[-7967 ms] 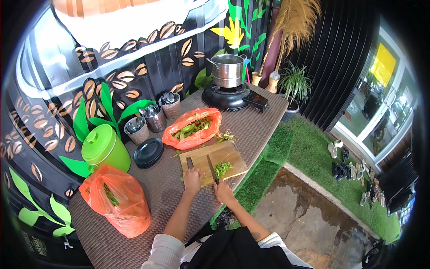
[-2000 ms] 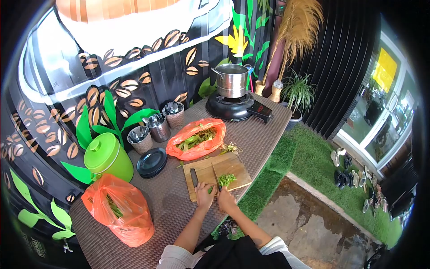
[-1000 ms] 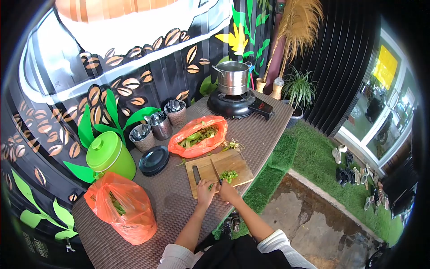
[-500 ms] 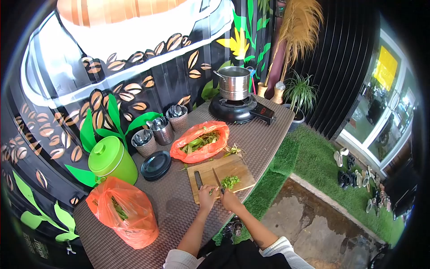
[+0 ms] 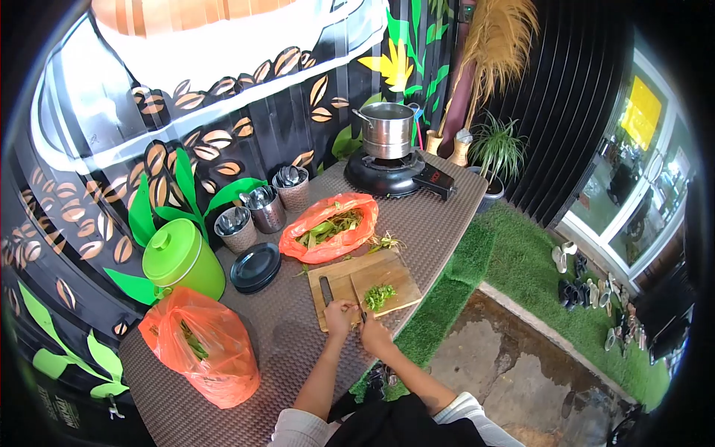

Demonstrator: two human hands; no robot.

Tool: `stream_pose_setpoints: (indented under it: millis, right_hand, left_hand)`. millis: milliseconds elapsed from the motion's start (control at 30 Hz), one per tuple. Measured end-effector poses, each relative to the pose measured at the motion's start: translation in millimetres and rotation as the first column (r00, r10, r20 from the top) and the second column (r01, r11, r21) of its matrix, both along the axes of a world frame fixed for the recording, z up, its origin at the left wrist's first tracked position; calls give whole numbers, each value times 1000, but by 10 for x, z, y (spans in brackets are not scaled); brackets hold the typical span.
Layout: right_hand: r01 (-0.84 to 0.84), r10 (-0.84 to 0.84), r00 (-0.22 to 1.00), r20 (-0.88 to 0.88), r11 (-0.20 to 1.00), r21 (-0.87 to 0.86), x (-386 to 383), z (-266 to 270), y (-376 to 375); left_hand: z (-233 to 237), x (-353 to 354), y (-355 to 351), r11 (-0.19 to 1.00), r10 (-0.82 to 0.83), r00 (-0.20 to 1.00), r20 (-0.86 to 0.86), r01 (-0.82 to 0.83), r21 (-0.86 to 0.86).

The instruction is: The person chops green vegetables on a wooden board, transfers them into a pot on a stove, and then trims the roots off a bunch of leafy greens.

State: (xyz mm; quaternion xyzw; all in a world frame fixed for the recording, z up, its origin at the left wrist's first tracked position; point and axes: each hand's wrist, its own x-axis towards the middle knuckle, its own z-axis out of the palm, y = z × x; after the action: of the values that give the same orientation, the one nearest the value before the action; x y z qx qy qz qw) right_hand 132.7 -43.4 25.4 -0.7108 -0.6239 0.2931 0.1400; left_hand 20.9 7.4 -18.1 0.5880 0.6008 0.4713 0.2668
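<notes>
On the wooden cutting board lies a small heap of chopped greens. My right hand is wrapped round the handle of a knife, whose blade rests over the board left of the heap. Beside it, my left hand is closed at the board's near left edge; what it holds, if anything, is too small to name. An open orange bag of leafy greens lies just beyond the board, with loose stems next to it.
A pot sits on a black portable stove at the far end. Along the left are a green lidded container, another orange bag, dark plates and cups of cutlery. The table's right edge borders artificial grass.
The view has shifted slightly, so the table appears a little higher. Both hands stay close together at the board, with the knife still in my right hand.
</notes>
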Motion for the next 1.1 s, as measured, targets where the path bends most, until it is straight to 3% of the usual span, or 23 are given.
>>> stream_pose_setpoints:
  millis: [67,200,300,367,467,600,700,800,867,967,1100]
  right_hand:
    - [9,-8,999,34,1000,-21,-47,33,-1]
    - [-21,21,1000,-1,1000,-10,71,59,183]
    - [-64,49,990,-136,992,-113,101,143,113]
    - [-40,40,999,27,999,-7,6,135,-38]
    - [-4,5,999,50,1000,-15,-73,-28,-7]
    - [-12,13,997,72,1000,-12,1,-22,87]
    - [-19,18,987,162,1000,6,92,-71,81]
    - [-14,7,990,140,999,49,224,-4,24]
    - [-48,48,999,4,999,24,302,-16,96]
    - [-78,79,993,-89,997,16,376,4,167]
    - [-87,90,995,-49,994,60,286,-101,105]
  left_hand:
    - [-85,-14,40,999,-24,995,97,26,-19]
    - [-135,-13,30,1000,12,994,106,-12,3]
    - [-178,-28,7,1000,9,992,128,-7,-20]
    - [-150,-43,-18,992,-16,999,-43,21,125]
    - [-67,-73,-67,965,-7,984,-178,54,258]
    - [-27,-74,-83,967,-34,989,-144,70,246]
    - [6,-56,-76,995,-22,999,-41,26,95]
    - [-73,-22,-17,998,7,1000,-5,-6,58]
    - [-186,-1,75,980,-26,990,-138,53,190]
    - [-166,88,70,985,-33,973,-229,70,155]
    - [-75,89,4,982,-45,978,-203,80,171]
